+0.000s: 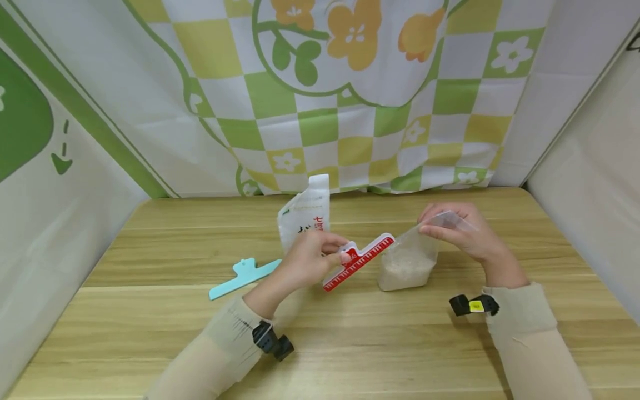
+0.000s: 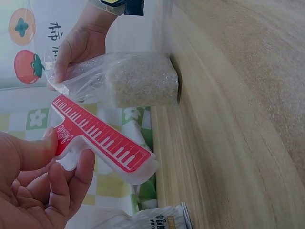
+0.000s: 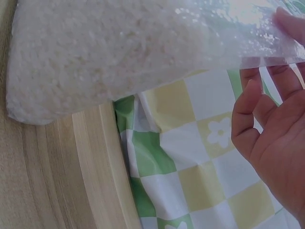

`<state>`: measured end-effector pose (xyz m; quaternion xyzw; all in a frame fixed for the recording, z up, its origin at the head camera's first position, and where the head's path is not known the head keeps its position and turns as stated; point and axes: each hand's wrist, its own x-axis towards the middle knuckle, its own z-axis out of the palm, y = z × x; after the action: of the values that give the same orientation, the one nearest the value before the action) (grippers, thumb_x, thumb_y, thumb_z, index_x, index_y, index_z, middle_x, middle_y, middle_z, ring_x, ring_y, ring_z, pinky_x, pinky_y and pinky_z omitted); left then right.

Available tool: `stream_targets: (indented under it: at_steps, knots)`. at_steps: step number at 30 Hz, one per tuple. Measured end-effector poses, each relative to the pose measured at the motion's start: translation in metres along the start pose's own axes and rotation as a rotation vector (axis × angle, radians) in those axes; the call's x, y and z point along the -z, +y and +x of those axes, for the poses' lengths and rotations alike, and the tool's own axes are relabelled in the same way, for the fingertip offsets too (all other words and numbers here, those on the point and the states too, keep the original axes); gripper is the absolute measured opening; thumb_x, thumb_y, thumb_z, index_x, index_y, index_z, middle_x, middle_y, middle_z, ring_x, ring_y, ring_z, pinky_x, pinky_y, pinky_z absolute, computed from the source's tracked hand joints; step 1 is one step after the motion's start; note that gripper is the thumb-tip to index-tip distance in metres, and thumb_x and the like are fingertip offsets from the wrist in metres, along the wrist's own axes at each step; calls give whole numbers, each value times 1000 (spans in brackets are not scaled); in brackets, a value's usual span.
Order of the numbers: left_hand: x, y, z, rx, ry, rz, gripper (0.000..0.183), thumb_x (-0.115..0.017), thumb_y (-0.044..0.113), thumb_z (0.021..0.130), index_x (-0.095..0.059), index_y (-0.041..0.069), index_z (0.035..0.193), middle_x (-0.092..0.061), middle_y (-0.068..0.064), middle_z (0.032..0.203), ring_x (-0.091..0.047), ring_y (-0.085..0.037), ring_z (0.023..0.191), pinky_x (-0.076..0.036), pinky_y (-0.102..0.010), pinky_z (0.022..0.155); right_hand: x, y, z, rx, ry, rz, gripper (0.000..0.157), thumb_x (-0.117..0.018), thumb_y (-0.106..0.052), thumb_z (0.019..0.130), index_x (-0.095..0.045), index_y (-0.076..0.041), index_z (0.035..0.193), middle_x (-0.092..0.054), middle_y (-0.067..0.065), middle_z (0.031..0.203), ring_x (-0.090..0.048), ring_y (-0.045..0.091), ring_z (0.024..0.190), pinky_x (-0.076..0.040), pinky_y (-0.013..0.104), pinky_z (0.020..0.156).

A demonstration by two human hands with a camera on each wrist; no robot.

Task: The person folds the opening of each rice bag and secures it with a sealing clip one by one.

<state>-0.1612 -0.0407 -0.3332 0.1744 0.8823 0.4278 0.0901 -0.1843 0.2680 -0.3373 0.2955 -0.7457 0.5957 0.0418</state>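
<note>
My left hand (image 1: 312,258) pinches a red and white bag clip (image 1: 358,263) by its handle between thumb and fingers. The clip has a piano-key pattern and is tilted, its far end close to a clear plastic bag of rice (image 1: 407,269). That bag stands on the table, its lower part filled with white grains. With thumb and fingers my right hand (image 1: 462,230) pinches the bag's folded upper part. In the left wrist view the clip (image 2: 102,136) lies just below the bag's gathered top. The right wrist view shows the rice (image 3: 95,52) through the plastic.
A light blue bag clip (image 1: 245,278) lies on the wooden table (image 1: 350,355) left of my left hand. Behind that hand stands a white printed package (image 1: 305,214) with a torn-looking top. A checkered cloth (image 1: 357,128) hangs along the table's back edge.
</note>
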Motion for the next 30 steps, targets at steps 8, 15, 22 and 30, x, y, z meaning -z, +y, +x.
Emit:
stream_targets:
  at_steps: [8,15,22,30]
  knots:
    - [-4,2,4,-36,-29,-5,28,-74,12,89,-74,4,115,-77,-11,105,-73,-18,98,-58,-32,81,0,0,0,5,3,-25,24,-67,15,82,-74,-8,85,-72,-6,92,-63,9,87,-50,20,72]
    - [-8,4,5,-37,-40,-45,29,-73,13,90,-72,4,118,-76,-11,107,-73,-17,99,-58,-30,81,0,0,1,-18,-6,-91,20,-69,12,83,-74,-8,85,-71,-9,93,-63,8,89,-49,20,72]
    - [-9,5,7,-21,-57,-52,32,-72,16,92,-71,7,122,-75,-10,113,-71,-18,104,-58,-32,85,0,0,1,-14,-2,-74,21,-69,12,83,-74,-8,84,-72,-8,93,-63,8,88,-49,20,72]
    - [-12,7,12,-18,-52,-82,31,-72,17,92,-72,10,121,-76,-7,111,-71,-15,101,-56,-28,80,-1,-1,1,-3,4,-46,21,-69,14,82,-74,-7,85,-72,-6,93,-63,9,87,-49,20,70]
